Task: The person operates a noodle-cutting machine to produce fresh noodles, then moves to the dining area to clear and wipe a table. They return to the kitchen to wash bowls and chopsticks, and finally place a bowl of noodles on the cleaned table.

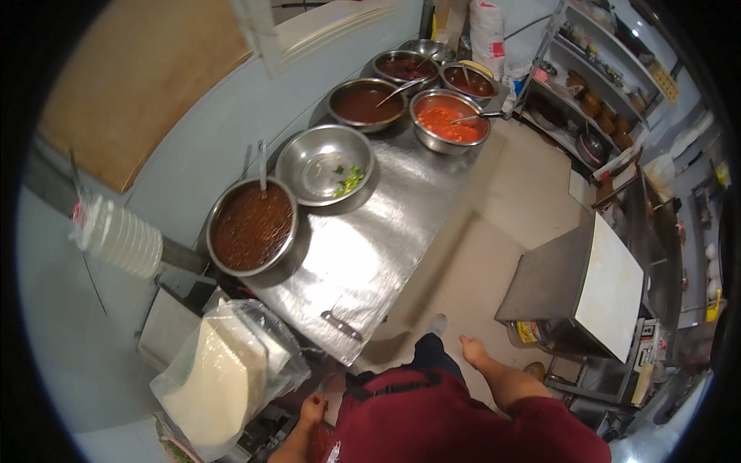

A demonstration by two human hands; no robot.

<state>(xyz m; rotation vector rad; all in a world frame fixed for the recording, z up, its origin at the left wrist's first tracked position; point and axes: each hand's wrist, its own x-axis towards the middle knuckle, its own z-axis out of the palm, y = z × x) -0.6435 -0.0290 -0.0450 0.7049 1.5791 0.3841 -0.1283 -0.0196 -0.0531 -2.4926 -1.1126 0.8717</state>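
My left hand (pixel 314 408) hangs low beside my body, near the table's near corner, its fingers curled. No object shows in it, but its inner side is hidden. My right hand (pixel 473 352) is held out over the tiled floor, touching nothing, with no object in it. Before me stretches a metal-topped table (pixel 347 249). A dark-handled utensil (pixel 343 325), perhaps a knife, lies close to its near end. Farther along are a bowl of brown sauce (pixel 252 231) with a ladle, and a steel bowl (pixel 312 165) holding some chopped greens (pixel 349 184).
More sauce bowls stand at the far end, including a red one (pixel 450 124) with a utensil handle jutting out. Plastic-wrapped pale sheets (pixel 214 388) sit at the left. A white-topped cabinet (pixel 609 289) borders the floor (pixel 492 231) on the right. Shelves (pixel 602 87) stand beyond.
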